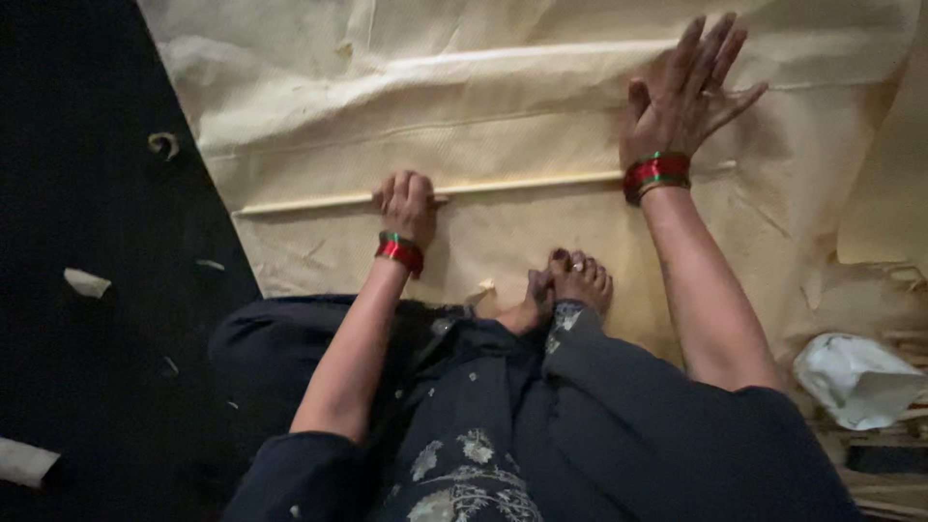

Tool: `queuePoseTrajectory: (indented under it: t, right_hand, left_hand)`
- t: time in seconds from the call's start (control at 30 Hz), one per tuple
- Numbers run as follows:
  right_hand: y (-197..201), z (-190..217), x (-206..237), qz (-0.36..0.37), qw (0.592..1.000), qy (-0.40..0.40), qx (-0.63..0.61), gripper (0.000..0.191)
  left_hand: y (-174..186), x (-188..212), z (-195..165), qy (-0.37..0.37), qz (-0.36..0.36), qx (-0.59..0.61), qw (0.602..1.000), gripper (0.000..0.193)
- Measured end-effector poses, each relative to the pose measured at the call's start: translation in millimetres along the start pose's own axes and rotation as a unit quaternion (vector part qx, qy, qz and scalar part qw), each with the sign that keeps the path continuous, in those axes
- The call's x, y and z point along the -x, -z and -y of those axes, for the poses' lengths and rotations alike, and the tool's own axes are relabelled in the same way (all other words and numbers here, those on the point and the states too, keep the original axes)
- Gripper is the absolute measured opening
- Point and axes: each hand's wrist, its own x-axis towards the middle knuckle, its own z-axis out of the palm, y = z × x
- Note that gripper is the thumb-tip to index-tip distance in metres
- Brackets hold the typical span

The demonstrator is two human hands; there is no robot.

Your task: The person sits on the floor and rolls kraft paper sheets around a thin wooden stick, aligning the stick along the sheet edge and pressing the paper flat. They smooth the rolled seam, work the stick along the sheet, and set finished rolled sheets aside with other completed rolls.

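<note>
A large cream paper sheet (503, 106), creased and folded, lies spread on the dark floor (87, 213). A thin pale stick (522, 183) runs across it from left to right. My left hand (406, 201) is closed around the stick near its left part. My right hand (688, 89) lies flat on the paper above the stick, fingers spread, the wrist over the stick's right part. Both wrists wear red and green bangles. I sit cross-legged in dark patterned clothes, bare feet (570, 285) resting on the sheet's near edge.
A crumpled white bag (855, 377) lies at the right beside more cream sheets (884, 193). Small paper scraps (85, 282) and a curl (164, 143) are scattered on the floor at left; a pale roll end (24, 462) shows at the lower left.
</note>
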Motion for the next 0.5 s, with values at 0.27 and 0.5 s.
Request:
queuePoseTrajectory:
  t: [0.27,0.5]
  right_hand:
    - [-3,-40,138,0.098,0.991,0.069,0.066,0.086]
    - [-17,-22,90,0.146,0.986,-0.017,0.081,0.075]
  left_hand:
    - [40,59,6,0.021,-0.002,0.013,1.0,0.031]
    - [42,39,32,0.011,0.025,0.011,1.0,0.042]
